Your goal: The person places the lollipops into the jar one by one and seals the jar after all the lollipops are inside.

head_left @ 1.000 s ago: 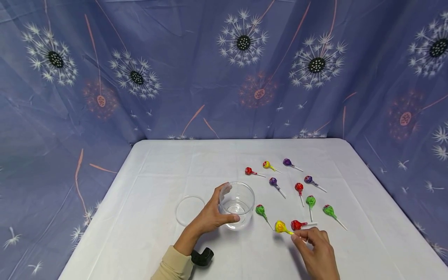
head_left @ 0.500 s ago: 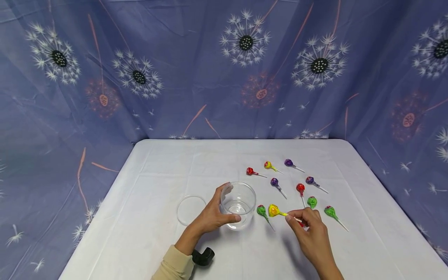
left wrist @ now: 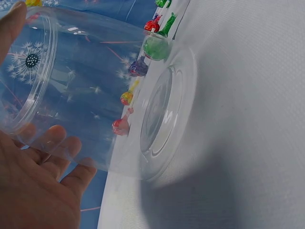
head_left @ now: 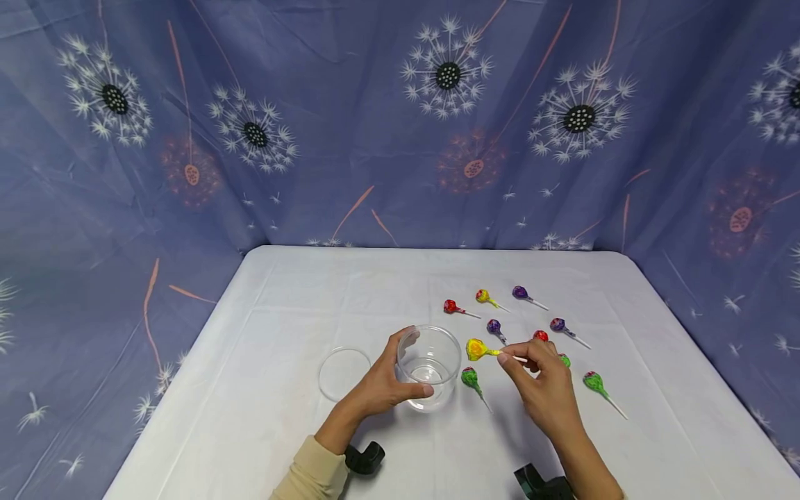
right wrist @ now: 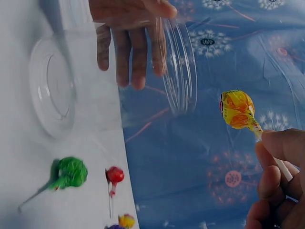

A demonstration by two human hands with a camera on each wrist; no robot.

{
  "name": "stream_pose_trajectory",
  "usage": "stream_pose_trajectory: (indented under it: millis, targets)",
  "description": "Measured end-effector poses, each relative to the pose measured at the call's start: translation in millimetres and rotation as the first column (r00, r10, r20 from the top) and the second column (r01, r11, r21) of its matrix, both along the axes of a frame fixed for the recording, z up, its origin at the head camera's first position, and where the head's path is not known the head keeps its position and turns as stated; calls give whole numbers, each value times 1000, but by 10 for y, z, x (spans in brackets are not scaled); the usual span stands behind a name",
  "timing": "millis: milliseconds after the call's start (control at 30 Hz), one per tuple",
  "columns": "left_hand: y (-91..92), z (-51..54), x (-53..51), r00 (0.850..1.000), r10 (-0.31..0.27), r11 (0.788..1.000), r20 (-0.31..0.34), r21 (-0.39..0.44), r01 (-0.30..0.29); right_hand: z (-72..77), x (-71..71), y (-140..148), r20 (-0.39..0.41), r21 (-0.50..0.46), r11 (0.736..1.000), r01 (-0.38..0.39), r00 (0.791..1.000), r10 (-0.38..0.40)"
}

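Note:
A clear plastic tub (head_left: 430, 368) stands upright on the white table, and my left hand (head_left: 381, 390) grips it round the side, thumb in front. In the left wrist view the fingers curl about the wall of the tub (left wrist: 95, 95). My right hand (head_left: 545, 389) pinches a yellow lollipop (head_left: 477, 349) by its stick, lifted off the table just right of the tub's rim. The right wrist view shows the wrapped lollipop head (right wrist: 238, 109) apart from the tub (right wrist: 181, 67). Below it lies a green lollipop (head_left: 470, 378). My right hand partly covers other lollipops.
Several red, yellow, purple and green lollipops lie scattered at the right, such as a purple one (head_left: 521, 292) and a green one (head_left: 594, 381). A clear round lid or ring (head_left: 319, 376) lies left of the tub. A patterned blue curtain (head_left: 350, 139) surrounds the table.
My right hand has carried the yellow lollipop up and leftward, from near the front lollipops to beside the tub's rim. The left hand keeps its grip on the tub, which stays put.

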State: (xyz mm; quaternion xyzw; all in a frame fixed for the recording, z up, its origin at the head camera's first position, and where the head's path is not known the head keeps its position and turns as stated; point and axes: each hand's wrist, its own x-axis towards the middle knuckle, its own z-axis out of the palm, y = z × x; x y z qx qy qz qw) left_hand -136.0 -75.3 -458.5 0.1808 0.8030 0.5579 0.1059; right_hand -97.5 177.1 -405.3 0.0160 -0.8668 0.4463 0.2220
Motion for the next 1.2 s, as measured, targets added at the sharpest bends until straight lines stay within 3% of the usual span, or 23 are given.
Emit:
stream_pose_trajectory:
  millis: [433, 700, 1200]
  targets:
    - [8, -11, -11, 1000, -4, 1000, 2, 10, 4, 8, -227, -276, 40, -43, 991, -123, 991, 125]
    - [4, -13, -14, 1000, -7, 1000, 8, 24, 7, -7, -304, -397, 75, 15, 983, -184, 980, 182]
    - [2, 12, -4, 1000, -12, 999, -2, 37, 12, -14, -401, -590, 41, 210, 945, -250, 968, 247]
